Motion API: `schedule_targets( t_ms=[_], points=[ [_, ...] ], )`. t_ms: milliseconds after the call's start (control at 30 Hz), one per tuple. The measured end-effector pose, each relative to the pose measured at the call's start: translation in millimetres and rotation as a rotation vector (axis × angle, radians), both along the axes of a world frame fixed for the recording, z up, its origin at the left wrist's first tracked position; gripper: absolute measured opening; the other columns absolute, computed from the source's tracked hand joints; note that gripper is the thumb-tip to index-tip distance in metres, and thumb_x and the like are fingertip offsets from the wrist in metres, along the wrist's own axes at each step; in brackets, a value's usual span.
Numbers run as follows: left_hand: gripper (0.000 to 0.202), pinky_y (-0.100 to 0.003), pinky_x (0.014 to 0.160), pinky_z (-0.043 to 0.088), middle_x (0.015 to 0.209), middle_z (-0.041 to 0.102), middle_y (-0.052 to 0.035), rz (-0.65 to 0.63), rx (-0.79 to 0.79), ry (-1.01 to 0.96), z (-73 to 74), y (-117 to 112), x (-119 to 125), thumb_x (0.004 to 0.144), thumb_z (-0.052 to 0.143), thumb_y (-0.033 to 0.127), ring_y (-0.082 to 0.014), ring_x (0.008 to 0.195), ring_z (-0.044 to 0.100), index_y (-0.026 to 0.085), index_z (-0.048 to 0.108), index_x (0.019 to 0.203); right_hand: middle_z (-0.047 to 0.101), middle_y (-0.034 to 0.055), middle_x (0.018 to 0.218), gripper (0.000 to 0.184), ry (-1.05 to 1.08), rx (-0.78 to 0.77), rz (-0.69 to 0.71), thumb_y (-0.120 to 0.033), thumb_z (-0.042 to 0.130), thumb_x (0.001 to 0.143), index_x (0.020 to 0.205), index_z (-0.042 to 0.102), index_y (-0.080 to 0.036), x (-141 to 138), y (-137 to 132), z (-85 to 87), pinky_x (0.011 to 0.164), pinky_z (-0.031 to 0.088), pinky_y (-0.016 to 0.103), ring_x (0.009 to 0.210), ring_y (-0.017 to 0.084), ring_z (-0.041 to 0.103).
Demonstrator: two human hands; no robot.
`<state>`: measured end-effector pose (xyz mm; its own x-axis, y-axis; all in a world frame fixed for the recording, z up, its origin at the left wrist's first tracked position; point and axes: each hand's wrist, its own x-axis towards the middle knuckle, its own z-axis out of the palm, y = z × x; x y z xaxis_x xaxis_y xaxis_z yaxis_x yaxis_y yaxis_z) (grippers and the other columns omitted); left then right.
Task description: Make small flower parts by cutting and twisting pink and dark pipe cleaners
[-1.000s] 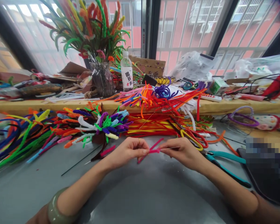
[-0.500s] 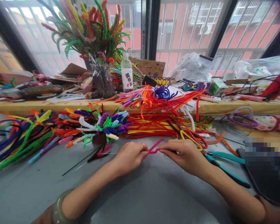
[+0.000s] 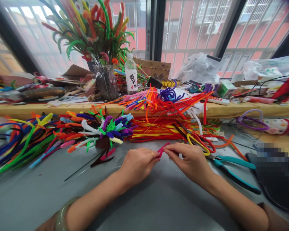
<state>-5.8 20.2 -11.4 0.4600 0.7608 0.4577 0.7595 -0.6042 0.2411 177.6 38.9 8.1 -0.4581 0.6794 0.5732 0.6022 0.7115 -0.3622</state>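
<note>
A short magenta pipe cleaner [image 3: 162, 149] is bent into a narrow shape between my two hands, over the grey tabletop [image 3: 156, 199]. My left hand [image 3: 139, 163] pinches its lower left part between thumb and fingers, with a ring on one finger. Fingers of my right hand [image 3: 189, 158] are pinched together at its right side; their tips hide part of it. Left of my left hand lie another magenta pipe cleaner piece [image 3: 108, 154] and a dark brown one [image 3: 102, 163].
Teal-handled pliers [image 3: 236, 166] lie open to the right, beside yellow-and-red-handled scissors [image 3: 195, 141]. Bundled pipe cleaners [image 3: 26, 141] spread along the left and back. A cluttered ledge behind carries a water bottle [image 3: 131, 73] and a glass vase [image 3: 107, 83] of pipe-cleaner plants.
The magenta pipe cleaner has been folded closer together, its open angle now narrow. My left hand has shifted slightly right, nearer my right hand.
</note>
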Motion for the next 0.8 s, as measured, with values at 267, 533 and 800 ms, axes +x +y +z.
schedule_targets(
  t_ms=[267, 533, 800],
  points=[
    [0.024, -0.024, 0.062, 0.043, 0.075, 0.067, -0.0049, 0.115, -0.023, -0.111, -0.5, -3, 1, 0.085, 0.041, 0.023, -0.0154, 0.068, 0.061, 0.016, 0.064, 0.086, 0.065, 0.0013, 0.068, 0.017, -0.017, 0.093, -0.011, -0.025, 0.050, 0.081, 0.084, 0.066, -0.021, -7, -14, -6.1, 0.058, 0.040, 0.023, 0.060, 0.012, 0.057],
    [0.023, -0.017, 0.046, 0.039, 0.055, 0.056, 0.0013, -0.034, -0.469, -0.446, 18.5, -1, -7, 0.082, 0.045, 0.028, -0.0072, 0.045, 0.049, 0.013, 0.063, 0.078, 0.061, 0.0008, 0.059, 0.024, 0.028, -0.504, 0.195, -0.032, 0.049, 0.081, 0.078, 0.067, -0.017, -2, 3, -1.1, 0.048, 0.038, 0.018, 0.052, 0.009, 0.052],
    [0.024, -0.016, 0.049, 0.037, 0.055, 0.056, 0.0006, -0.299, -0.631, -0.218, 31.6, -14, -4, 0.083, 0.045, 0.027, -0.0066, 0.047, 0.048, 0.013, 0.064, 0.079, 0.064, 0.0013, 0.070, 0.022, -0.071, -0.501, 0.381, -0.033, 0.053, 0.080, 0.078, 0.067, -0.016, 12, 19, 13.0, 0.058, 0.040, 0.018, 0.064, 0.009, 0.056]
  ],
)
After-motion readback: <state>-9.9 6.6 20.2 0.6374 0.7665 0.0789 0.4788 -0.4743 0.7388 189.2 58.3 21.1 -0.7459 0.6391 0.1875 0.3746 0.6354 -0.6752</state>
